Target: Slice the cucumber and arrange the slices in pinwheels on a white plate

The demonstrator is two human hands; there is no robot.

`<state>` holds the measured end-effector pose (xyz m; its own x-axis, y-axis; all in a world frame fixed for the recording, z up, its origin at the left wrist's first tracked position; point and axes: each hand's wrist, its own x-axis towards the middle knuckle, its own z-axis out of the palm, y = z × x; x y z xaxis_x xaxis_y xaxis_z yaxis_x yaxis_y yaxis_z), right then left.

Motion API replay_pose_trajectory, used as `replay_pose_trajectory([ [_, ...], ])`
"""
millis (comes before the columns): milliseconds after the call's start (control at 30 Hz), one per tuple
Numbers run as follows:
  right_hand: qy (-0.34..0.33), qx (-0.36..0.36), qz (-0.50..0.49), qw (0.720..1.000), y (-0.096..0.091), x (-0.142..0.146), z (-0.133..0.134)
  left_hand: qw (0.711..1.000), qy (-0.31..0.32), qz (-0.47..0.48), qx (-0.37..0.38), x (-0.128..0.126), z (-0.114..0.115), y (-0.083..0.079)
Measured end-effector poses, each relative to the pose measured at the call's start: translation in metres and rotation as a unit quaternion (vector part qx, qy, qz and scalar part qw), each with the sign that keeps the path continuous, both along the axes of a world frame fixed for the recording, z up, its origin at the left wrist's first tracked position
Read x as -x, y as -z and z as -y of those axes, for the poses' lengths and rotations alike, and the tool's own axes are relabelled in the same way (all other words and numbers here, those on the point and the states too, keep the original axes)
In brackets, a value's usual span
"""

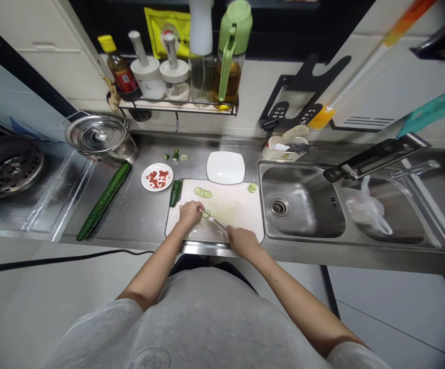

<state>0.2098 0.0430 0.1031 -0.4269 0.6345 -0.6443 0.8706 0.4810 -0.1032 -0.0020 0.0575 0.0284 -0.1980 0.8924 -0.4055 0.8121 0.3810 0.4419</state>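
A thin cucumber slice (pixel 206 214) is pinched by the left hand (pixel 192 212) near the middle of the cutting board (pixel 245 215). A knife (pixel 217 224) is gripped in the closed right hand (pixel 242 241), its blade pointed toward ten o'clock, just beside the slice. From the board's centre, a row of slices (pixel 203 193) is laid at eleven o'clock, a cucumber piece (pixel 175 193) at ten, and a whole cucumber (pixel 104 201) on the tabletop (pixel 141 215) at nine.
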Motion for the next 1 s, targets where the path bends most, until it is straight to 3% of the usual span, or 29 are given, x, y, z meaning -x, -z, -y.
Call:
replay_pose_trajectory([
  [400, -0.01, 0.005, 0.005, 1.0, 0.017, 0.001, 0.001, 1.0, 0.011, -0.001, 0.005, 0.001, -0.001, -0.002],
  [1000, 0.002, 0.031, 0.004, 0.999, 0.006, -0.025, 0.009, 0.999, 0.025, -0.035, 0.011, -0.005, -0.002, -0.005],
])
